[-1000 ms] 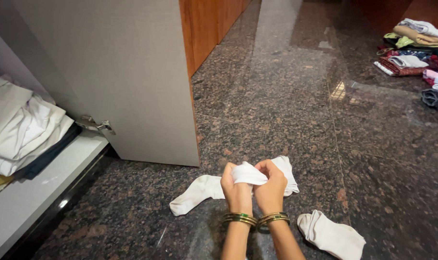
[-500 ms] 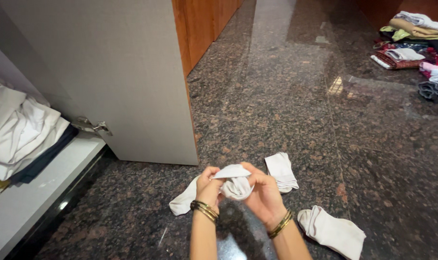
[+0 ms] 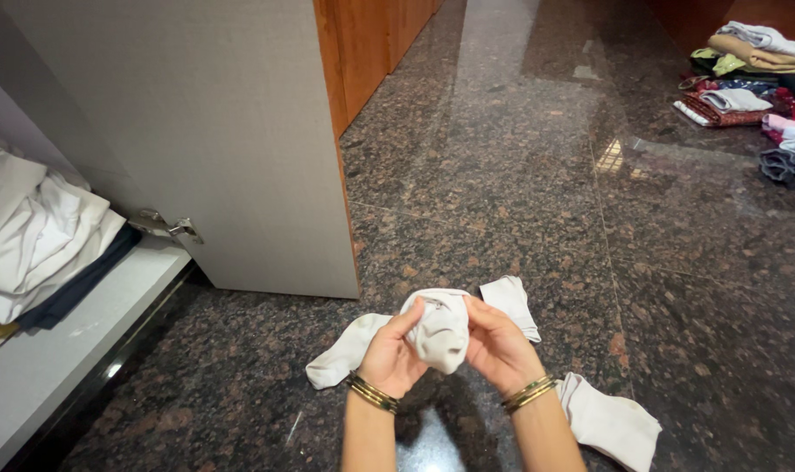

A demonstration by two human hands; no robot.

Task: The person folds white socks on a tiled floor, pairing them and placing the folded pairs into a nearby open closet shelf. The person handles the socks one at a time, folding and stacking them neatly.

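The person kneels or crouches over a polished dark granite floor [image 3: 520, 201], both hands up front w/ a white sock bundle [image 3: 439, 330] between them. The left hand [image 3: 389, 358] is closed around the bundle's lower left side, thumb up on top near the rolled opening; the right hand [image 3: 495, 348] cups it from the other side, fingers curled in, thumb pressing at the top edge. Both hands hold the same bundle, held just above the floor, not resting on it. Looks like the cuff is being turned over the rolled pair, approx halfway: the top is puckered and the body is rounded already. To do this step well, it seems best that the left hand keeps a firm pinch on the roll so it doesn't loosen, while the right thumb stretches the cuff wide and pulls it evenly down around the ball, no twisting, so the bundle ends smooth and stays shut. Loose white socks lie on the floor: one [image 3: 343, 351] left of the hands, one [image 3: 513, 303] just behind them, one [image 3: 609, 423] by the right wrist. An open grey cupboard door [image 3: 205, 131] stands to the left, w/ folded white laundry [image 3: 39, 227] on a white shelf [image 3: 56, 367]. More folded clothes [image 3: 752, 74] sit far off, top right.
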